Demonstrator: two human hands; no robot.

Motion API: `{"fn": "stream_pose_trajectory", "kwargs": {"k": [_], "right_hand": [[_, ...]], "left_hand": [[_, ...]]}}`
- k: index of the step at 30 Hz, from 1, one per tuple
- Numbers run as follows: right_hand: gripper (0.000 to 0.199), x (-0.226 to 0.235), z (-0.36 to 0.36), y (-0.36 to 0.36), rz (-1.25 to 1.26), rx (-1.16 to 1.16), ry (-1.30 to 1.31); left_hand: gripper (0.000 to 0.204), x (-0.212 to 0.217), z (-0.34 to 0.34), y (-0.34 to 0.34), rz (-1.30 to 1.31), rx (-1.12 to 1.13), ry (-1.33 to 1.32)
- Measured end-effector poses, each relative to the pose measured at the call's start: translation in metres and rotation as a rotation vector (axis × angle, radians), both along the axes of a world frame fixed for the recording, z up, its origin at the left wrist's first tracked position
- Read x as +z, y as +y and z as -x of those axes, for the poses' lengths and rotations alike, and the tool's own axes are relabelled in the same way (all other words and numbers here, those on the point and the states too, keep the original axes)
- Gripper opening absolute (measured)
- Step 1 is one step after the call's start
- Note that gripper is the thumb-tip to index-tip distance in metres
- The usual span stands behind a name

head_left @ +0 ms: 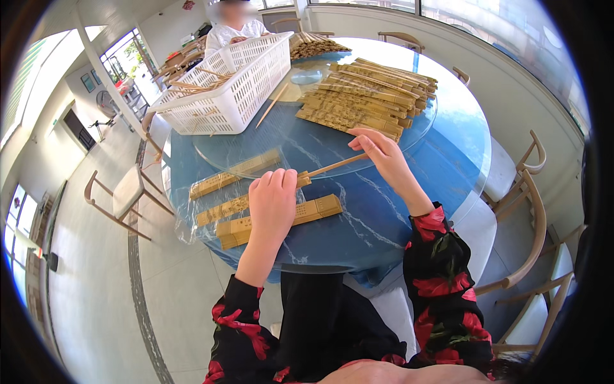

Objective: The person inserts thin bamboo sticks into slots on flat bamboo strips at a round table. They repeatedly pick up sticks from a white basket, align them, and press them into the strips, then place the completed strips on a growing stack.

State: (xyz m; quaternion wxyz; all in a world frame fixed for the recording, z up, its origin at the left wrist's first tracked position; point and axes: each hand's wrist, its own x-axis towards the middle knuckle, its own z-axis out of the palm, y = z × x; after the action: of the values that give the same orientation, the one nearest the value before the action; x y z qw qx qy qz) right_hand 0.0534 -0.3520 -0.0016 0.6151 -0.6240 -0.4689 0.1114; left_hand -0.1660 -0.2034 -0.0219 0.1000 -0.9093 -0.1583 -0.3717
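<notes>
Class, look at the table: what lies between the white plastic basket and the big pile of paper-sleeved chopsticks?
In the head view, a single bare chopstick lies on the glass turntable between the white basket and the pile.
</notes>
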Motion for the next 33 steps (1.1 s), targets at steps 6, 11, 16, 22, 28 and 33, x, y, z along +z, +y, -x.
{"fn": "stream_pose_trajectory", "kwargs": {"k": [6,11,16,22,28,33], "right_hand": [[0.046,0.0,0.047,0.004,0.035,0.595,0.119],[0.045,0.002,0.042,0.0,0.045,0.61,0.315],[0.038,0.009,0.03,-0.008,0.101,0.678,0.439],[0.029,0.011,0.031,-0.012,0.159,0.816,0.456],[0.022,0.01,0.031,-0.011,0.173,0.817,0.421],[0.034,0.011,0.039,-0.01,0.157,0.848,0.4]], "left_hand": [[0.021,-0.005,-0.003,-0.002,-0.044,-0.084,0.053],[0.022,-0.001,-0.003,-0.005,-0.104,-0.114,0.005],[0.026,0.0,0.0,-0.003,-0.085,-0.132,-0.056],[0.028,0.001,0.001,-0.001,-0.069,-0.139,-0.092],[0.025,0.004,0.006,0.0,0.059,-0.007,-0.225],[0.028,0.003,0.006,0.0,0.074,-0.072,-0.184]]}}
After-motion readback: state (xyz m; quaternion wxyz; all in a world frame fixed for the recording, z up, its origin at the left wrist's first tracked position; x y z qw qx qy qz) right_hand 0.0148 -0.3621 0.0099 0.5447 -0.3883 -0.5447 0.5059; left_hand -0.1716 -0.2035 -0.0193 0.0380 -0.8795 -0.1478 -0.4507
